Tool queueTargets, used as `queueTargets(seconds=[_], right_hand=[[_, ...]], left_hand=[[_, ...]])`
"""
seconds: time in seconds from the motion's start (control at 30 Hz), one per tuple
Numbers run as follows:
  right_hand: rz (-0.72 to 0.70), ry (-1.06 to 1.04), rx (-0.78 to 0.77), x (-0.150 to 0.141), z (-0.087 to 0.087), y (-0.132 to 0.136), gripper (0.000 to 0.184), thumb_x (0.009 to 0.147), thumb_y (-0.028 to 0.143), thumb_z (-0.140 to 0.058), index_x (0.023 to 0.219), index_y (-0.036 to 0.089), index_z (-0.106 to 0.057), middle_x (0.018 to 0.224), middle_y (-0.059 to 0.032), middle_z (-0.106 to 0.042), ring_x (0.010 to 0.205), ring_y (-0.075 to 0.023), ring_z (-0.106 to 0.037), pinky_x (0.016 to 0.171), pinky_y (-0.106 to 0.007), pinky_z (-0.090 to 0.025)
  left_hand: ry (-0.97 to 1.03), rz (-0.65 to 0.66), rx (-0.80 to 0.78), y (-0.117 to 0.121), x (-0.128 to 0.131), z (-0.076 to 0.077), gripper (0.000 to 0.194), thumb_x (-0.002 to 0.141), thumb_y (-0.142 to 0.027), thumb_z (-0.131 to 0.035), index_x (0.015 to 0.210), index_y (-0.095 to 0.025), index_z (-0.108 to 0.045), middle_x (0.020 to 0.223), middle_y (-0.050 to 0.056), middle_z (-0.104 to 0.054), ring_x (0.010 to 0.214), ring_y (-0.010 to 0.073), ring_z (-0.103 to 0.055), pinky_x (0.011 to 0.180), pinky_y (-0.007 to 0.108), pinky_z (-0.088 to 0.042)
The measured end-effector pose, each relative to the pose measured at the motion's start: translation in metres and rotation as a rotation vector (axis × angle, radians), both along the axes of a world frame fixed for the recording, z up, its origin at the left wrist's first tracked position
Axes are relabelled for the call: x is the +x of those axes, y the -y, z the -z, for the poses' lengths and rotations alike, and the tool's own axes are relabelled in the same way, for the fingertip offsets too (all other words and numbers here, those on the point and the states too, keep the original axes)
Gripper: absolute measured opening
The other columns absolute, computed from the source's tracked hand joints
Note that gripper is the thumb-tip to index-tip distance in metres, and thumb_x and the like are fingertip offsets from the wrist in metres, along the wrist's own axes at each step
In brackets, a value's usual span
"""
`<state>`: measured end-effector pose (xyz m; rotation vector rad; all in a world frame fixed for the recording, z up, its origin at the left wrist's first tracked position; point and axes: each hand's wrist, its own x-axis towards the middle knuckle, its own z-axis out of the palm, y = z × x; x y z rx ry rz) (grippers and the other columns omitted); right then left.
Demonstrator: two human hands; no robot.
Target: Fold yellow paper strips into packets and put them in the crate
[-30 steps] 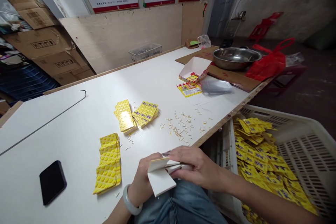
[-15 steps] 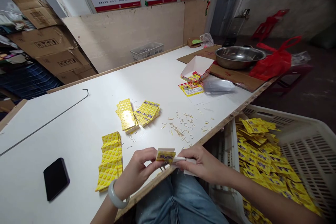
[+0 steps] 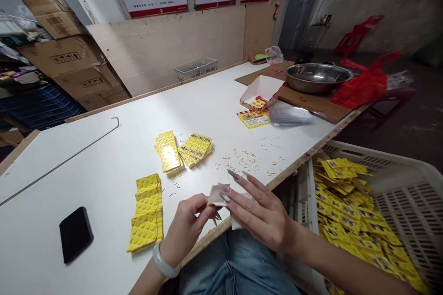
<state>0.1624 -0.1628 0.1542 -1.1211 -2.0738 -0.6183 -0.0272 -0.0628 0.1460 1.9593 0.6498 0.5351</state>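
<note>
At the table's front edge, my left hand [image 3: 192,219] pinches a folded card [image 3: 216,195] between thumb and fingers. The card shows its plain whitish side, with creased panels standing at angles. My right hand [image 3: 261,214] lies across the card's right part, its long-nailed fingers stretched out and spread; its thumb is hidden. To the left, a stack of folded yellow patterned cards [image 3: 147,212] lies on the white table [image 3: 104,166]. Farther back are a neat stack of yellow cards [image 3: 169,152] and a fanned stack of yellow printed cards [image 3: 195,148].
Small paper scraps [image 3: 242,161] are scattered beyond my hands. A phone [image 3: 75,235] and a thin metal rod [image 3: 69,159] lie left. An open box [image 3: 265,90], plastic sleeves [image 3: 290,116] and a metal basin [image 3: 318,78] stand back right. A white crate [image 3: 401,198] holds yellow packets.
The card has come from over my lap to the table edge and been turned, its yellow print now out of sight. My right hand has gone from gripping it to spreading fingers over it.
</note>
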Motion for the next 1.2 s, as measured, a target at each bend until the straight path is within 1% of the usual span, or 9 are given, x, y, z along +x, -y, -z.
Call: queueTargets(seconds=[0.1,0.2,0.3,0.43,0.6,0.77,0.93,1.1,1.2], right_hand=[[-0.02,0.107,0.067,-0.005,0.009,0.004,0.025,0.088,0.012,-0.045,0.103,0.009,-0.065,0.118,-0.0131,-0.063,0.124,-0.0289,-0.046,0.099,-0.047,-0.046],[-0.026,0.108,-0.027,-0.011,0.009,0.006,0.022,0.088,0.018,-0.05,0.103,0.013,-0.065,0.118,-0.0117,-0.062,0.122,-0.0265,-0.049,0.099,-0.044,-0.046],[-0.074,-0.21,-0.222,-0.017,0.0,0.006,0.014,0.087,0.021,-0.054,0.095,0.015,-0.065,0.111,-0.0117,-0.063,0.118,-0.0241,-0.051,0.095,-0.041,-0.049],[0.069,-0.563,-0.363,-0.018,-0.017,0.006,0.007,0.085,0.023,-0.058,0.088,0.017,-0.06,0.097,-0.0107,-0.058,0.101,-0.0203,-0.056,0.082,-0.034,-0.053],[0.043,-0.215,-0.232,-0.008,-0.023,0.005,0.045,0.085,0.031,-0.06,0.124,0.012,-0.049,0.121,-0.0152,-0.055,0.12,-0.0251,-0.045,0.101,-0.042,-0.042],[-0.08,-0.226,-0.388,-0.006,-0.017,0.002,0.042,0.091,0.029,-0.05,0.129,0.011,-0.046,0.128,-0.014,-0.054,0.125,-0.0216,-0.043,0.103,-0.038,-0.041],[-0.114,-0.623,-0.725,-0.009,-0.012,-0.001,0.024,0.087,0.029,-0.058,0.106,0.016,-0.063,0.098,-0.0075,-0.067,0.092,-0.017,-0.061,0.083,-0.028,-0.049],[-0.084,-1.124,-0.998,-0.015,-0.001,-0.009,0.021,0.081,0.035,-0.064,0.078,0.015,-0.07,0.073,-0.0016,-0.066,0.068,-0.0114,-0.057,0.062,-0.02,-0.042],[-0.15,-1.398,-1.075,-0.023,0.013,-0.015,0.03,0.074,0.041,-0.07,0.072,0.012,-0.067,0.063,0.0005,-0.061,0.058,-0.0084,-0.05,0.053,-0.019,-0.037]], left_hand=[[0.035,-0.046,-0.078,0.002,0.001,0.003,0.019,0.088,-0.027,-0.05,0.077,-0.016,-0.062,0.066,0.0,-0.06,0.064,0.0116,-0.053,0.062,0.021,-0.042],[0.058,-0.054,-0.084,0.002,0.002,0.004,0.017,0.087,-0.025,-0.049,0.08,-0.016,-0.062,0.067,0.0,-0.058,0.066,0.0128,-0.05,0.062,0.022,-0.041],[0.019,-0.024,0.014,0.003,0.002,0.002,0.019,0.087,-0.022,-0.048,0.074,-0.016,-0.059,0.065,0.0,-0.054,0.063,0.0121,-0.046,0.06,0.022,-0.038],[-0.035,0.044,0.169,0.005,0.001,-0.002,0.021,0.087,-0.02,-0.047,0.067,-0.017,-0.054,0.064,0.0,-0.051,0.062,0.0117,-0.045,0.058,0.022,-0.036],[0.021,0.084,0.269,0.008,-0.004,-0.008,0.015,0.087,-0.016,-0.047,0.076,-0.019,-0.057,0.072,0.002,-0.057,0.069,0.014,-0.051,0.065,0.023,-0.041],[0.012,0.075,0.376,0.013,-0.006,-0.013,0.021,0.089,-0.015,-0.041,0.072,-0.019,-0.053,0.072,0.003,-0.055,0.069,0.0142,-0.05,0.064,0.023,-0.041],[-0.041,0.094,0.107,0.018,-0.006,-0.014,0.015,0.091,-0.02,-0.041,0.079,-0.02,-0.05,0.077,0.002,-0.055,0.071,0.0134,-0.051,0.065,0.023,-0.042],[0.164,-0.105,-0.239,0.017,-0.002,-0.004,0.013,0.088,-0.029,-0.053,0.089,-0.021,-0.042,0.08,0.0,-0.057,0.074,0.0129,-0.056,0.066,0.023,-0.044],[0.136,-0.054,-0.253,0.01,-0.003,-0.002,0.021,0.087,-0.029,-0.054,0.102,-0.022,-0.041,0.073,-0.002,-0.056,0.069,0.012,-0.054,0.067,0.024,-0.042]])
